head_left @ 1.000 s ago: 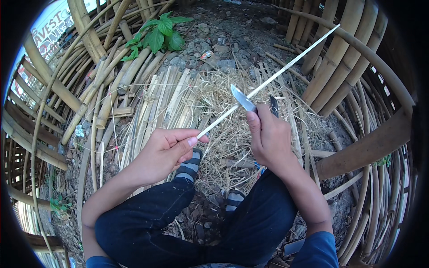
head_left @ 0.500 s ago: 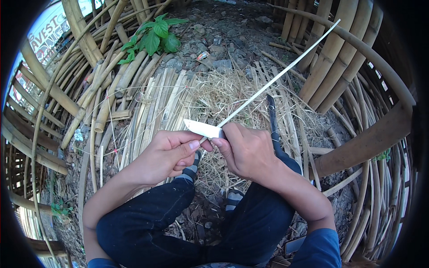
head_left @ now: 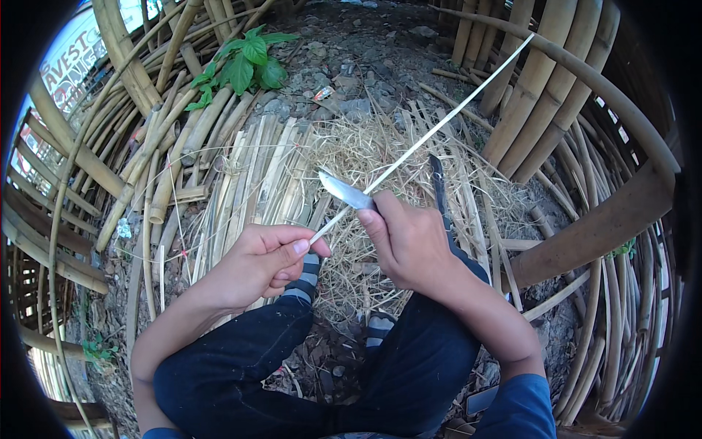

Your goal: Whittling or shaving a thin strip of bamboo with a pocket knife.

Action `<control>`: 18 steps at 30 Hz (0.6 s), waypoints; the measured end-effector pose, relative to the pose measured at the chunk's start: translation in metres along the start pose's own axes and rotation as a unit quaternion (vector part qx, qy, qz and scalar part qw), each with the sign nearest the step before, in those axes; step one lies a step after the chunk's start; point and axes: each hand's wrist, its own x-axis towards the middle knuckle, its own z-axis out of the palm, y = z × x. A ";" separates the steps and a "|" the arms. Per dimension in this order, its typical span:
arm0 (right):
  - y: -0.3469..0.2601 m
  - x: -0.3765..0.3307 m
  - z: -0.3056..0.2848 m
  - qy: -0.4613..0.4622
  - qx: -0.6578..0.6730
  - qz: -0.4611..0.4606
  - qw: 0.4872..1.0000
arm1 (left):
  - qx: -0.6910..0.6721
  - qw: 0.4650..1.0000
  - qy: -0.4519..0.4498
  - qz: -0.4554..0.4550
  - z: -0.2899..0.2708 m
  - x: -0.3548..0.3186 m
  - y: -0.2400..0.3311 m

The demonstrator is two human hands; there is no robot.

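A long, thin, pale bamboo strip [head_left: 446,119] slants from my left hand up toward the far right. My left hand [head_left: 270,263] pinches its near end between thumb and fingers. My right hand [head_left: 413,238] is closed around a knife, whose handle is hidden in the fist. The knife's short, shiny blade [head_left: 346,192] points up and left and lies across the strip, a little beyond my left fingertips. Below both hands are fine pale shavings [head_left: 358,161], spread over the ground between my feet and farther out.
Split bamboo slats [head_left: 256,172] lie left of the shavings. A dark, long tool [head_left: 439,183] rests by my right knee. Bamboo poles [head_left: 563,80] stand at the far right, and a thick pole [head_left: 585,234] crosses nearer. A green plant [head_left: 248,62] grows at the far left.
The knife and my right hand have moved a little right, away from my left hand, and the blade has tilted upward. More of the strip shows between the hands.
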 end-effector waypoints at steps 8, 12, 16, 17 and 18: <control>-0.005 0.004 -0.001 -0.041 0.002 -0.069 0.997 | 0.001 1.000 0.008 0.021 0.005 -0.002 0.005; 0.002 0.006 -0.001 -0.027 -0.008 -0.067 0.997 | 0.001 0.999 0.027 0.038 0.005 -0.003 0.004; 0.027 0.007 -0.010 0.016 -0.032 0.043 0.998 | 0.022 0.999 0.037 0.029 -0.001 -0.009 0.003; 0.032 0.006 -0.011 0.017 -0.044 0.063 0.997 | 0.018 0.999 0.028 0.017 -0.003 -0.009 0.002; 0.030 0.005 -0.009 0.004 -0.004 0.082 0.997 | 0.015 1.000 0.018 0.004 -0.004 -0.008 0.001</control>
